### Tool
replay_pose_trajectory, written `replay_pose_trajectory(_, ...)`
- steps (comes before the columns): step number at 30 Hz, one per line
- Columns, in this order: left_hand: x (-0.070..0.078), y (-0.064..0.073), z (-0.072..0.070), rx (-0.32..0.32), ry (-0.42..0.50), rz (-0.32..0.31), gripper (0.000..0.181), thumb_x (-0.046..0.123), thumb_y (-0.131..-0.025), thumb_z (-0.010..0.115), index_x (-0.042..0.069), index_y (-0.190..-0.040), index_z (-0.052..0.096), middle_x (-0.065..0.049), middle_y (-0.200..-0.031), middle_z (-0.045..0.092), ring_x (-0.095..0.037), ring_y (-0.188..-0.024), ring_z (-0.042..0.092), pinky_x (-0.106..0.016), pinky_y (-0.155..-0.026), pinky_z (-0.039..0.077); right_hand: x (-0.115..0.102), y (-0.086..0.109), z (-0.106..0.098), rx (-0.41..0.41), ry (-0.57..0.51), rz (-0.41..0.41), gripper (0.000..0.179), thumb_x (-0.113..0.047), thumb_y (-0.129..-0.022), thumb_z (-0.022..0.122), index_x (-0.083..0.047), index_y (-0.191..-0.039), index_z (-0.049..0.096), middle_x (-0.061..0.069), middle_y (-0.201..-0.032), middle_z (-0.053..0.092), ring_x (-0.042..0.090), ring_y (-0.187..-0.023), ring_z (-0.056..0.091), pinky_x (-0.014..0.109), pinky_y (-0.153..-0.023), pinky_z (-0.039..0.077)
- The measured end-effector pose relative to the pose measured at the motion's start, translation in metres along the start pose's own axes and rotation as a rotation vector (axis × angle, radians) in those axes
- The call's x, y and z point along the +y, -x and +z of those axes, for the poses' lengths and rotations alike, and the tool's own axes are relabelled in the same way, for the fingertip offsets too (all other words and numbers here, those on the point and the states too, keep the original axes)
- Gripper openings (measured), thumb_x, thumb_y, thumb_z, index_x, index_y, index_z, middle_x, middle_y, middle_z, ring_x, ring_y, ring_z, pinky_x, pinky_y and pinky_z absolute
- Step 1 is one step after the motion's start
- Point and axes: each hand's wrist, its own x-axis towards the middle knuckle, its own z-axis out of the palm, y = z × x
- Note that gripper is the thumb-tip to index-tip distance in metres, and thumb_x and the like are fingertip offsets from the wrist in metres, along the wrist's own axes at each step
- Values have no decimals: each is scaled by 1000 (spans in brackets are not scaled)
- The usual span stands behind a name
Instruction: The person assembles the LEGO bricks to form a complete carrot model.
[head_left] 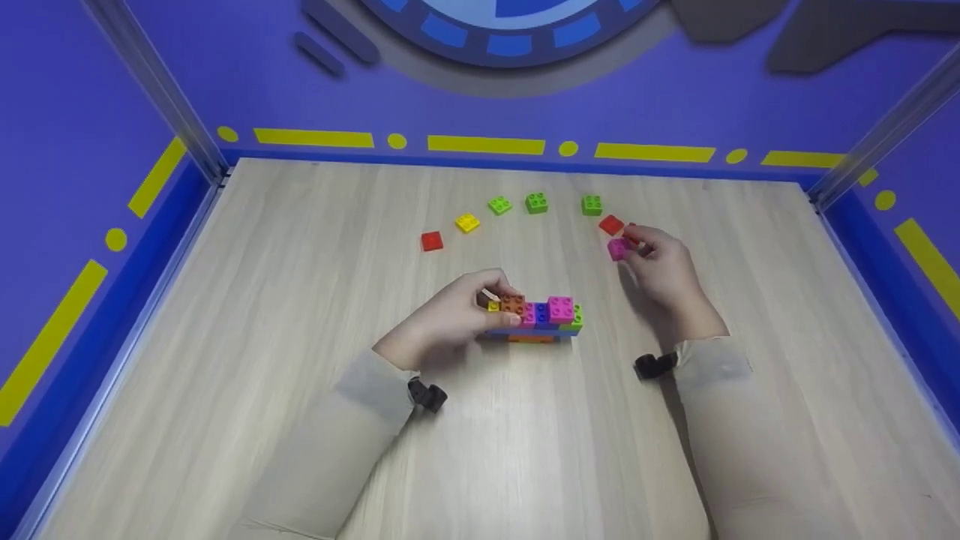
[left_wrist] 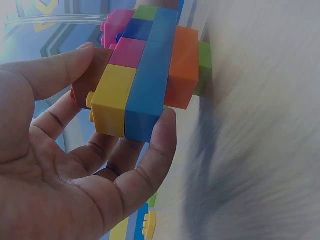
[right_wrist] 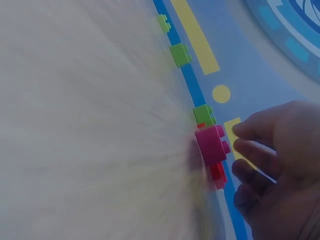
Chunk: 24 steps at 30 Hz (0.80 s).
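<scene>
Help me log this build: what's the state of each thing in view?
Brick stack: joined in layers, held
Left hand: curled round the brick stack's end
Pink brick: loose, studs up
Right hand: fingers bent, close to the pink brick
Right-side red bricks: loose, one partly hidden
Green bricks: three, loose, studs up
Yellow brick: loose, studs up
Left-side red brick: loose, lying flat

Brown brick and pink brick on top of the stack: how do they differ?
In the head view, the brown brick sits toward the left of the stack, the pink brick toward its right. The left hand grips the brown brick; no hand touches the pink brick. Both show four studs.
</scene>
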Motion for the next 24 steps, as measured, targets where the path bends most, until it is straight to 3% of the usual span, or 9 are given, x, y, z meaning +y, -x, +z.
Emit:
replay_pose_trajectory(4,-1,0,0,4,-14,21,23,26,-103,86,18,-122,75,-3,-140,75,-22,-112,71,-40,-101,55,-1,0,3,-19,57,-4,48,-1,-107,66,5,-155,63,31,-158,64,45,-145,62,58,-125,51)
replay_pose_trajectory(8,-2,0,0,8,-18,23,24,26,-103,86,18,-122,74,-2,-141,75,-22,-115,71,-42,-104,55,-2,1,3,-16,96,15,47,1,-105,66,5,-152,66,31,-153,66,46,-144,63,62,-126,50)
replay_pose_trajectory(12,-2,-1,0,7,-9,16,23,26,-103,86,19,-122,75,-2,-141,75,-23,-116,71,-45,-107,55,-2,3,2,-5,126,39,45,-3,-106,66,0,-151,68,27,-147,71,39,-123,66,54,-109,58)
replay_pose_trajectory(16,-1,-1,0,6,-6,7,22,25,-103,86,20,-122,75,-2,-141,74,-23,-116,71,-45,-108,55,-1,3,2,18,134,48,43,-7,-106,68,-3,-149,71,23,-138,76,33,-106,64,33,-86,53)
replay_pose_trajectory(20,-1,0,0,4,-5,1,22,26,-103,86,21,-122,75,-2,-141,74,-23,-115,71,-45,-106,55,-4,3,3,18,105,66,39,-9,-106,70,-3,-145,73,22,-131,76,32,-109,66,22,-81,51)
replay_pose_trajectory(24,-1,0,0,5,-4,-2,22,26,-103,86,21,-122,75,-2,-141,74,-23,-115,72,-44,-106,55,-5,3,4,-6,85,63,39,-10,-105,70,-2,-143,74,22,-133,74,33,-113,65,32,-91,54)
